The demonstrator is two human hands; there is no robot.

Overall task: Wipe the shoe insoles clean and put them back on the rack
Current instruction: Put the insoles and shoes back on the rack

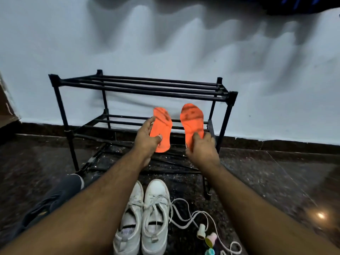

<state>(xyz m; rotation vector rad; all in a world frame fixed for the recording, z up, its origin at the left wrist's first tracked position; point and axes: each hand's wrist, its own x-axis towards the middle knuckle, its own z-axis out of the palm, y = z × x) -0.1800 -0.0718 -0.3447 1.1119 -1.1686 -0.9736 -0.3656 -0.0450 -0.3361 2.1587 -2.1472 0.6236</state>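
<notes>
Against a pale wall, two orange insoles, left insole (161,130) and right insole (192,122), are pinched at the heels by the left hand (147,142) and right hand (200,150) over the black rack (139,85), through whose widely spaced lower bars either could slip if released carelessly.

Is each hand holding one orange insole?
Yes, the left hand grips one orange insole and the right hand grips the other insole.

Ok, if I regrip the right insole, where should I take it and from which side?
Take the right insole at its narrow heel end, from the near side, where the right hand grips it now. The wide toe points away over the rack.
</notes>
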